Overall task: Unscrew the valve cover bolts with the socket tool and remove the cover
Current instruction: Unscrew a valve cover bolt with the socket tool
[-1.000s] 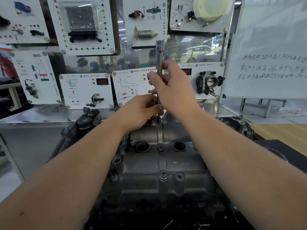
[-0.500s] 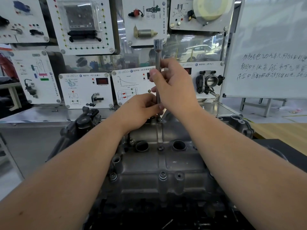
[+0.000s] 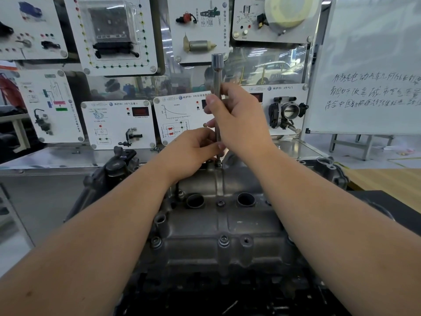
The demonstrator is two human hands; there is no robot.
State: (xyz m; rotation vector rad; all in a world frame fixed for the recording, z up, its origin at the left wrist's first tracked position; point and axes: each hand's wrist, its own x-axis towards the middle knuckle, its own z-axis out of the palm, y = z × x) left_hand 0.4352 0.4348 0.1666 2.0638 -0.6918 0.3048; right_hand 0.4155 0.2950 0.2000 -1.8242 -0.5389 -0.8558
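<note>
Valve cover, dull grey cast metal, ribbed (image 3: 218, 226), sits centre frame, two round plug wells at 12 o'clock. Long chrome socket tool (image 3: 217, 87) upright on far-edge bolt. Right hand (image 3: 239, 119) wraps shaft; left hand (image 3: 196, 149) pinches its base. Open bench at 9 o'clock; whiteboard (image 3: 373, 65) at 2.

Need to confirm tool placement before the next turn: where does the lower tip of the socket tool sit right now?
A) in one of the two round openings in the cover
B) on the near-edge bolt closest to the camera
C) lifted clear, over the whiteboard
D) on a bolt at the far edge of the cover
D: the socket tool stands upright, its tip meeting a bolt on the valve cover's far edge, gripped by the right hand while the left hand pinches its lower end.
</note>
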